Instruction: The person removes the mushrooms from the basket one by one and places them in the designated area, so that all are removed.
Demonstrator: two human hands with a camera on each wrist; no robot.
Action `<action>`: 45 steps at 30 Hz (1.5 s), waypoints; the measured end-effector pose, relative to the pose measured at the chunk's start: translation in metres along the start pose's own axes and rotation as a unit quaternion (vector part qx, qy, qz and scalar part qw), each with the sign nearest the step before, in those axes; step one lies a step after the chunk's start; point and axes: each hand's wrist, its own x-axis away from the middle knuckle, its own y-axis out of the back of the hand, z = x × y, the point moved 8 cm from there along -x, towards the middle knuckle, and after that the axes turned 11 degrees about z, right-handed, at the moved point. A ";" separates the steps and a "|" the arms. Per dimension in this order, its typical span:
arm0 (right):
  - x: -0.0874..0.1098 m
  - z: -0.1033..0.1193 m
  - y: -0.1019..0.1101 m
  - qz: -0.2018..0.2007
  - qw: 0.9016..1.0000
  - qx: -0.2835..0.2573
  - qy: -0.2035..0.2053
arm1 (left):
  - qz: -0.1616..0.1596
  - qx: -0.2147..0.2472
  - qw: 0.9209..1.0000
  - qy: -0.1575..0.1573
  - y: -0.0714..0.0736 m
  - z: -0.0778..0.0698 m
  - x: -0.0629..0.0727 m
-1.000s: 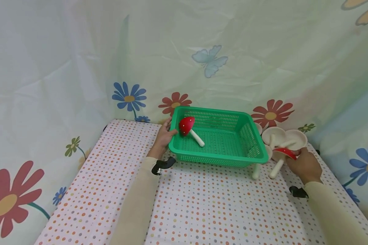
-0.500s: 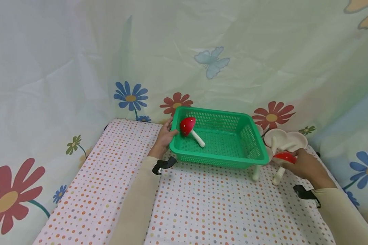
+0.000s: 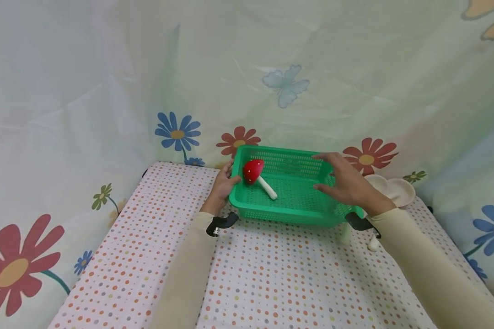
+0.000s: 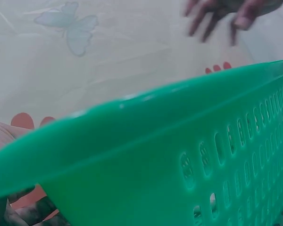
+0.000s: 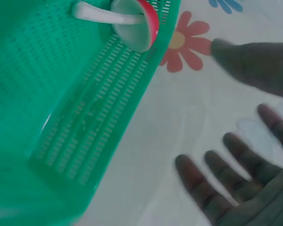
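My left hand (image 3: 221, 187) grips the left end of the green plastic basket (image 3: 288, 214), thumb by the rim. In the left wrist view its fingers (image 4: 35, 212) curl below the rim. A toy mushroom (image 3: 253, 172) with a red, white-dotted cap and white stem lies inside the basket's left end. Above the basket's right end is my right hand (image 3: 342, 180), fingers and thumb spread. It holds nothing in the right wrist view. Several pale-looking mushrooms (image 3: 400, 193) lie right of the basket, undersides showing, partly hidden by my right arm.
A dotted cloth (image 3: 263, 283) covers the table. Behind stands a flower-and-butterfly backdrop (image 3: 214, 55), close to the basket's far side. A pale stem (image 3: 373, 243) pokes out below my right wrist, and another stem (image 3: 345, 234) stands near the basket's front right corner.
My right hand has left the red-capped mushroom on the right and moved left, over the basket, with its fingers spread. My left hand and the basket stay about where they were.
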 end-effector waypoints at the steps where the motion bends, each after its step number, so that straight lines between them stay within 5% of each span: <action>1: -0.009 0.003 -0.001 -0.001 1.000 0.000 0.019 | 0.000 -0.001 1.000 0.000 -0.001 0.000 0.000; 7: -0.061 0.006 -0.016 0.029 0.997 0.006 0.078 | -0.006 -0.003 1.000 -0.005 -0.003 -0.002 -0.003; 19: -0.135 -0.021 -0.082 0.127 0.991 0.035 -0.007 | -0.008 -0.017 1.000 -0.003 0.001 0.001 0.000; 24: -0.148 -0.021 -0.104 0.141 0.986 0.094 0.010 | 0.003 -0.020 1.000 -0.002 -0.001 0.005 -0.002; 33: -0.168 -0.007 -0.115 0.117 0.989 0.074 0.047 | 0.014 -0.003 1.000 -0.015 -0.001 -0.003 -0.008; 45: -0.170 0.005 -0.105 0.060 0.992 0.096 0.050 | 0.000 -0.021 1.000 -0.002 0.000 -0.001 -0.004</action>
